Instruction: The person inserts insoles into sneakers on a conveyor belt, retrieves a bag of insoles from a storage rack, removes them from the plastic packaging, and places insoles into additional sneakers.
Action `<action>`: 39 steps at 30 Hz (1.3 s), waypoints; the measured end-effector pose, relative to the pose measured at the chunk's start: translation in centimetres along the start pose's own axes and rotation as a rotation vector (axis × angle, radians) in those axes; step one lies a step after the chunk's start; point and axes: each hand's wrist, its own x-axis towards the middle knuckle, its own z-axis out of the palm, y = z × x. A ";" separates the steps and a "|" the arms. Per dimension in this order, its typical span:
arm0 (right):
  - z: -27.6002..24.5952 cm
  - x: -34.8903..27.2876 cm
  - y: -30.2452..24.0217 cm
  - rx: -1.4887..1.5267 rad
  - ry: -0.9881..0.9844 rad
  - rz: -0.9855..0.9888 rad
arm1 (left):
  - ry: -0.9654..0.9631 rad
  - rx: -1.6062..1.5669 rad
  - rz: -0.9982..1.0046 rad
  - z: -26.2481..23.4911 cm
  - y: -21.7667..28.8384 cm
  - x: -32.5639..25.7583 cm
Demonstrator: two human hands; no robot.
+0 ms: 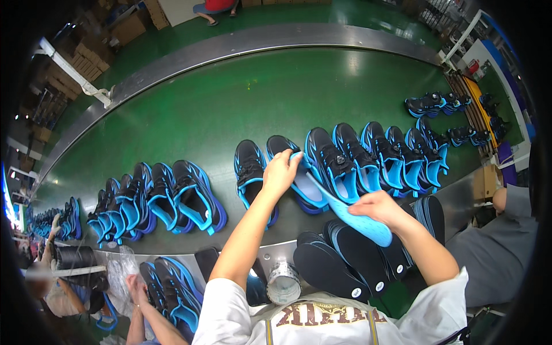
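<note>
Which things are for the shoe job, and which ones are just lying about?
For the job:
- blue insole in the right hand
- shoe at the left hand
- probably black insoles and other shoes

Seemingly just lying about:
- round container near the edge
- dark flat thing beside it
- cardboard boxes in the background

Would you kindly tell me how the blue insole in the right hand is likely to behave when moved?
The blue insole probably bends easily, since it curves along its length beyond the right hand. Its thin profile suggests it is light for its size. Its long, flattish shape makes rolling unlikely.
</note>
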 end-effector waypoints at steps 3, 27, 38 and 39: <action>2.0 4.3 -1.1 -0.108 -0.086 0.008 | -0.234 -0.184 -0.323 -0.4 0.4 1.4; 8.2 11.1 1.1 -1.192 0.031 -0.509 | -0.115 -0.381 -0.460 0.0 -0.8 1.0; 9.6 16.9 2.2 -1.347 0.072 -0.563 | -0.063 -0.116 -0.363 0.9 -0.5 0.5; 9.8 16.6 1.9 -1.346 0.070 -0.562 | -0.065 -0.116 -0.365 0.9 -0.5 0.4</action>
